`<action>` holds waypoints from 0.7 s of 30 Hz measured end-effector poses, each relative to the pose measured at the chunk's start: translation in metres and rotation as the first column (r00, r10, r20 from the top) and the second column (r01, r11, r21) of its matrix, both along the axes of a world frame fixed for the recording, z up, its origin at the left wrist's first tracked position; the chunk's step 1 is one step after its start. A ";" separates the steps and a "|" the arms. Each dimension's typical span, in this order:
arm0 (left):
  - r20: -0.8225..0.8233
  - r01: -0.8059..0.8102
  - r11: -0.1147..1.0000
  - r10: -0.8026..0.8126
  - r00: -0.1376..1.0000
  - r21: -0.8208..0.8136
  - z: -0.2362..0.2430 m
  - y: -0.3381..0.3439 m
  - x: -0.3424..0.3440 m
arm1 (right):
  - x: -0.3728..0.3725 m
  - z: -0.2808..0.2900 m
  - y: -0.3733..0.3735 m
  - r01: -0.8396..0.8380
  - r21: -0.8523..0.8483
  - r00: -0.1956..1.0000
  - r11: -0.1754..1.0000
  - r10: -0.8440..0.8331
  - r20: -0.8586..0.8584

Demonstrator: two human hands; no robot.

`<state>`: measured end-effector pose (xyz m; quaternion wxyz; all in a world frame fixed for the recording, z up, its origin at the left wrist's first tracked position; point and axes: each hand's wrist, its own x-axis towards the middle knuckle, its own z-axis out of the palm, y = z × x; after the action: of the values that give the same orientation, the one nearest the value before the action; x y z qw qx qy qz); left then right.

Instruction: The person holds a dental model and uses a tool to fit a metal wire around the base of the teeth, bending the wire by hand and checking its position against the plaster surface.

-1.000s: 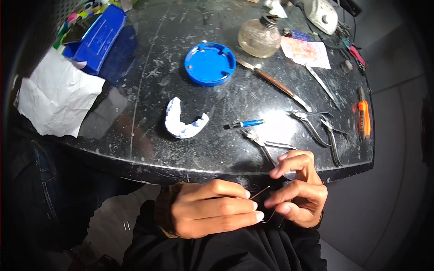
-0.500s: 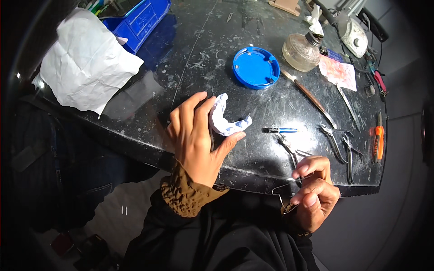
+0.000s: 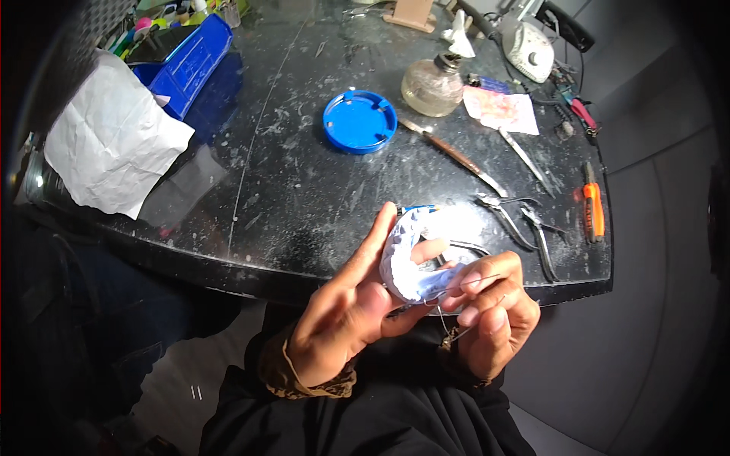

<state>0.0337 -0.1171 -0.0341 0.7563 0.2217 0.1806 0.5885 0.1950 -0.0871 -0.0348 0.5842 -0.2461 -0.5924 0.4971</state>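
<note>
My left hand point(image 3: 342, 319) cradles a pale, U-shaped dental cast point(image 3: 403, 270) from below, just above the desk's front edge, with its fingers closed around it. Beside it, my right hand point(image 3: 494, 315) pinches a thin bent metal wire point(image 3: 442, 321) and brings it against the right arm of the cast. Behind the cast, a blue pen-like tool point(image 3: 418, 207) and metal pliers point(image 3: 471, 247) lie on the black desk point(image 3: 281, 190), both partly hidden.
A blue round lid point(image 3: 359, 120), glass bottle point(image 3: 430, 87), wooden-handled spatula point(image 3: 456, 156), metal instrument point(image 3: 525, 159), more pliers point(image 3: 509, 216), orange-handled pliers point(image 3: 593, 209) and pinkish paper point(image 3: 498, 110) lie farther back. Crumpled paper point(image 3: 114, 137), a blue bin point(image 3: 182, 64) and clutter are at left and back.
My left hand went from the wire to the dental cast on the desk, then lifted it toward me. My right hand kept the wire and now holds it at the cast.
</note>
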 end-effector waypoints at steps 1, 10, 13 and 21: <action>-0.109 0.001 1.000 -0.001 0.994 0.000 0.006 0.001 0.002 | 0.000 0.000 0.000 0.006 -0.005 1.000 1.000 -0.006 -0.008; -0.063 0.054 0.990 -0.063 0.996 -0.133 -0.006 0.001 0.019 | -0.002 0.006 0.007 0.231 0.179 0.942 0.956 -0.266 0.206; -0.158 0.009 0.985 -0.037 0.987 -0.173 -0.002 -0.001 0.022 | -0.004 0.002 0.008 0.170 0.114 0.965 0.979 -0.189 0.182; -0.034 0.093 0.982 -0.100 0.994 -0.164 -0.008 -0.003 0.019 | 0.000 0.000 0.012 0.139 0.083 0.955 0.987 -0.156 0.254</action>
<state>0.0523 -0.1199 -0.0425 0.7955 0.1802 0.2326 0.5298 0.1952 -0.0755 -0.0347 0.5447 -0.3335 -0.6594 0.3965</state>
